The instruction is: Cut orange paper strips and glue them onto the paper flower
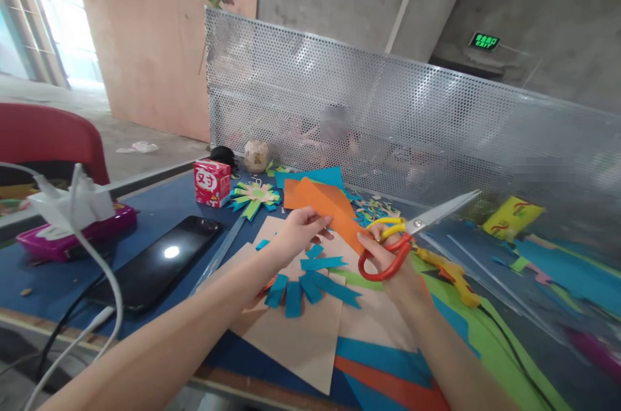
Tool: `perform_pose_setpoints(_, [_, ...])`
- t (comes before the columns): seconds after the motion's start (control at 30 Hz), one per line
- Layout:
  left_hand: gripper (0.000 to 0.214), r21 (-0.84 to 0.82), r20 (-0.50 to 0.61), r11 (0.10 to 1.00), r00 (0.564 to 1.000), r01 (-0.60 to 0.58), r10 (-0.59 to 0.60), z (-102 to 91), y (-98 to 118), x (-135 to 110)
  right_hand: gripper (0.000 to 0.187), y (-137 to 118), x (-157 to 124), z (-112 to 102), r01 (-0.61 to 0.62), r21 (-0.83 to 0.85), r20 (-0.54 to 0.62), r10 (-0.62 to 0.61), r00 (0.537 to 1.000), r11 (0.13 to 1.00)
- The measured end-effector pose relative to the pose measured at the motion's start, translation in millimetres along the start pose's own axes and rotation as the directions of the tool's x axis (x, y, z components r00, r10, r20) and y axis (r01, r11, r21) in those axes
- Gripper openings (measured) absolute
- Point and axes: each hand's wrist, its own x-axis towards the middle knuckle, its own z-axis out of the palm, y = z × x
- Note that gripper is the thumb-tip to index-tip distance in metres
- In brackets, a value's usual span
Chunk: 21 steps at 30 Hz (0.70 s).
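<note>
My left hand (306, 228) is closed, thumb and fingers on the near left edge of an orange sheet of paper (334, 202). My right hand (383, 255) has its thumb on the sheet's right corner. Hooked in that same hand is a pair of scissors (418, 224) with one yellow and one red handle loop, its blades together and pointing up to the right, away from the paper. Below the hands, blue paper strips (293, 298) spread out like petals on beige paper sheets (291, 349). Part of this strip shape is hidden by my left hand and forearm.
A yellow hot glue gun (451, 272) lies right of my right arm on green paper. Left are a phone (158, 262), a white power adapter with cables (72, 204) and a pink box (212, 183). Behind stand a paper flower (256, 196), paper scraps (373, 209) and a perforated metal screen (388, 113).
</note>
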Motion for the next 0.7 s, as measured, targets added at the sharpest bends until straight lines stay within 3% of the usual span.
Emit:
perform_pose_setpoints(0.1, [0.017,0.005,-0.091,0.995,0.991,-0.100,0.100,-2.2,3.4,1.8,0.033,-1.7,-2.7,4.8,-0.078,0.009,0.162,0.075,0.984,0.997])
perform_pose_setpoints(0.17, [0.017,0.046,-0.077,0.987,0.985,-0.151,0.155,-0.7,2.4,1.4,0.033,-1.1,-4.9,7.7,-0.077,0.023,0.225,0.070,0.972,0.997])
perform_pose_setpoints(0.33, [0.030,0.253,0.054,0.932,0.966,-0.259,0.254,5.2,-5.3,-3.7,0.034,-5.0,-10.7,12.5,-0.096,0.033,0.175,0.089,0.981,0.995])
perform_pose_setpoints(0.47, [0.022,0.361,0.111,0.871,0.943,-0.332,0.314,3.5,-3.4,-5.0,0.036,-5.0,-8.0,11.1,-0.138,0.067,0.145,0.127,0.981,0.988])
perform_pose_setpoints(0.57, [0.013,0.351,0.019,0.867,0.928,-0.354,0.371,-3.2,4.6,-1.8,0.033,0.5,-2.6,5.7,-0.176,0.040,0.206,0.164,0.965,0.984])
perform_pose_setpoints(0.7, [0.010,0.218,-0.212,0.872,0.851,-0.439,0.481,-15.7,16.4,3.4,0.031,2.4,-0.2,-4.0,-0.171,-0.201,0.217,0.214,0.952,0.964])
